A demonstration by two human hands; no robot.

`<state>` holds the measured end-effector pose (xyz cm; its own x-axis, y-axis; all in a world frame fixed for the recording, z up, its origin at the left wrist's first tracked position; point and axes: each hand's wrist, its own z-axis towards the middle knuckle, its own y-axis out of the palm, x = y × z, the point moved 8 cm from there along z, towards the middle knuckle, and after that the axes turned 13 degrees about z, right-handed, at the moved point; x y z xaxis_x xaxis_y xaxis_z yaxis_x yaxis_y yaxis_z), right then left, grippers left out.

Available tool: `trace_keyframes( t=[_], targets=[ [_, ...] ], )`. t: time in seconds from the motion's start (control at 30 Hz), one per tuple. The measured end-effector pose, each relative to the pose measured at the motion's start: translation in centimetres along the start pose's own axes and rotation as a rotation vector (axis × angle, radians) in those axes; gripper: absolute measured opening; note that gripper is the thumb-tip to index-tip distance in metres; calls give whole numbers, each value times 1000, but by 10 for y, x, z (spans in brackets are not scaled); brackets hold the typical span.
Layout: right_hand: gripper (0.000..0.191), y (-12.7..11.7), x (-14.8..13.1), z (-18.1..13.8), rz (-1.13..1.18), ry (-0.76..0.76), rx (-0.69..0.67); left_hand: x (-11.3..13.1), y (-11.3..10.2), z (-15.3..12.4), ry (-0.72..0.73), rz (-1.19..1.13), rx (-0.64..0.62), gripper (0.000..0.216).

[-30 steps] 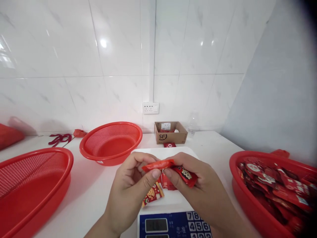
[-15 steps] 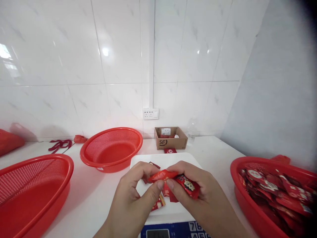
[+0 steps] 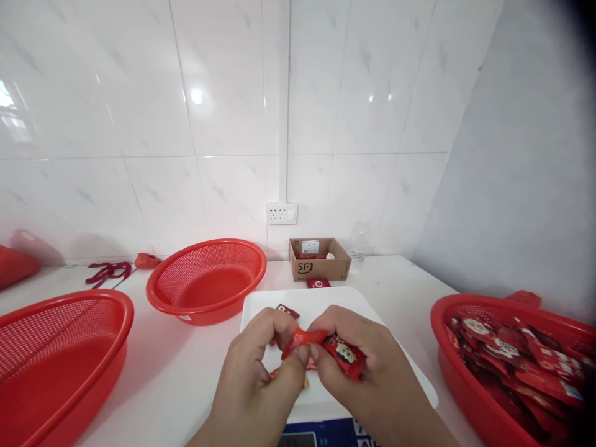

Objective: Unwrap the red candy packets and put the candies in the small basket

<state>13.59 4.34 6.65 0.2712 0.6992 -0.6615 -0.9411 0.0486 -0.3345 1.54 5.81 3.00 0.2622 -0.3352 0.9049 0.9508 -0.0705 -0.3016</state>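
Both my hands meet over the white platter of a weighing scale. My left hand pinches one end of a small red packet between thumb and fingers. My right hand pinches the other end of that red packet and also holds a red snack packet with a cartoon face in its palm. Further red packets lie on the platter under and behind my hands, partly hidden.
A red mesh basket sits behind left of the scale, another red basket at the near left. At the right, a red basket is full of red packets. A small cardboard box stands by the wall under a socket.
My hands have drawn closer together, and the small red packet between them is more bunched up. The view has tilted up, so the scale's blue panel has nearly dropped out of sight.
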Motion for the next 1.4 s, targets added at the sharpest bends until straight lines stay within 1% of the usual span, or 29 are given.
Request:
trace_keyframes(
  t=[0.07, 0.27, 0.37, 0.47, 0.5, 0.57, 0.63, 0.67, 0.8, 0.87, 0.9, 0.93, 1.0, 1.07, 1.1, 1.13, 1.2, 1.3, 1.33, 1.4],
  targets=[
    [14, 0, 1, 0, 16, 19, 3, -1, 1, -1, 1, -35, 30, 9],
    [14, 6, 19, 0, 234, 234, -51, -4, 10, -3, 10, -185, -7, 13],
    [14, 8, 20, -1, 313, 253, -57, -5, 9, -3, 23, -236, -30, 16],
    [8, 9, 22, -2, 440, 293, -29, -6, 3, 0, 34, -239, -11, 17],
    [6, 10, 25, -3, 499, 337, -11, -7, 1, 1, 29, -264, 5, 17],
    [11, 11, 30, -6, 603, 442, 27, -9, 0, 3, 14, -355, 30, 16],
    [13, 10, 32, -8, 623, 485, 50, -10, 2, 3, 11, -423, 34, 17],
    [12, 8, 30, -8, 590, 470, 56, -10, 3, 3, 11, -422, 22, 18],
    [10, -1, 21, -4, 378, 330, 64, -7, 9, 2, 14, -310, -67, 17],
    [9, -8, 21, -3, 307, 290, 109, -6, 5, 5, 34, -242, -60, 16],
    [9, -13, 22, -3, 273, 278, 146, -5, 1, 7, 53, -169, -43, 15],
    [10, -18, 23, -3, 242, 272, 185, -4, -4, 10, 82, -53, -19, 14],
    [13, -27, 27, -4, 194, 272, 246, -4, -9, 17, 145, 311, 0, 11],
    [17, -32, 32, -4, 156, 280, 272, -12, -5, 24, 182, 703, -58, 15],
    [18, -34, 33, -3, 137, 282, 278, -19, -2, 27, 184, 838, -101, 20],
    [19, -35, 34, -3, 121, 281, 280, -27, 1, 30, 174, 920, -148, 23],
    [19, -34, 36, -2, 95, 282, 272, -37, 6, 32, 156, 957, -207, 24],
    [17, -29, 37, -1, 95, 283, 242, -36, 8, 30, 163, 921, -214, 29],
    [16, -28, 36, -1, 109, 278, 231, -33, 9, 29, 167, 861, -222, 32],
    [14, -22, 34, -1, 164, 249, 190, -23, 13, 23, 156, 605, -285, 37]
  ],
)
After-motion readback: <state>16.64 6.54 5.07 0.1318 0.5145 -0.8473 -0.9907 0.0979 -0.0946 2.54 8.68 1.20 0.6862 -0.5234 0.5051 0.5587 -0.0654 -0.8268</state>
